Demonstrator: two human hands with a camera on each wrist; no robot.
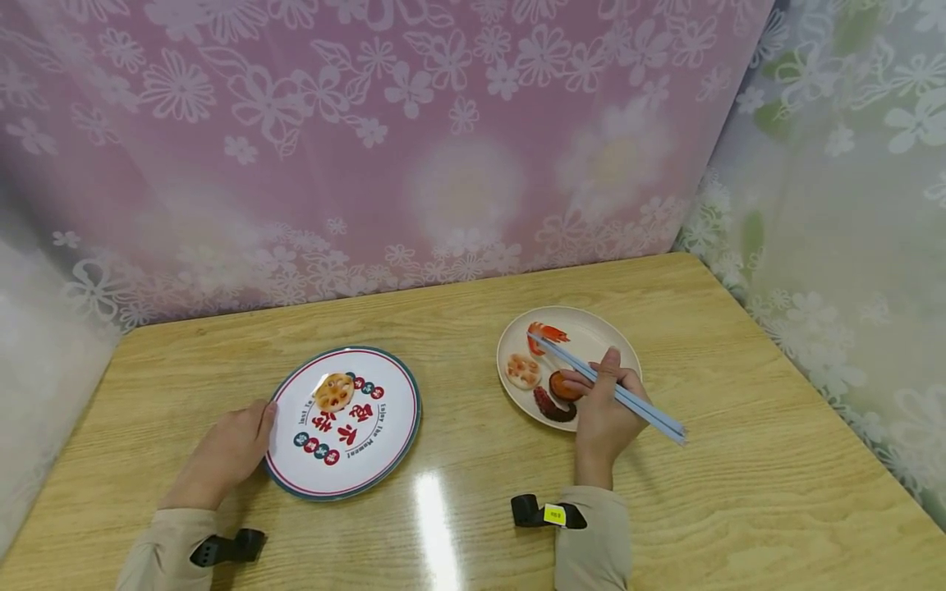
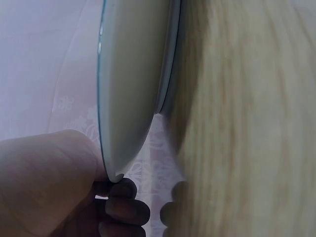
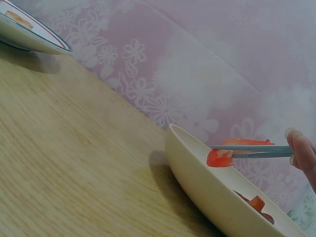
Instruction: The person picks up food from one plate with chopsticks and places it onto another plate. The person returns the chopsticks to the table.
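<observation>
My left hand (image 1: 229, 447) pinches the left rim of a white plate (image 1: 392, 439) with a teal edge and red lettering. The thumb lies on top and curled fingers sit under the rim in the left wrist view. On that plate lies a browned lotus root slice (image 1: 334, 392). A pair of pale blue chopsticks (image 1: 652, 415) is held in my right hand (image 1: 609, 414), over a cream plate (image 1: 599, 330). Their tips are closed around an orange shrimp (image 3: 220, 157), at about rim height. A paler lotus root slice (image 1: 522, 371), an orange-brown round piece (image 1: 563, 386) and a dark red curved piece (image 1: 553, 405) lie in the cream plate.
Both plates stand on a wood-grain table (image 1: 458, 361), with a bare strip of tabletop between them. A pink floral cloth (image 1: 466, 164) hangs behind the far edge. Pale floral cloth (image 1: 850, 205) hangs along the right side. Each wrist carries a black camera band.
</observation>
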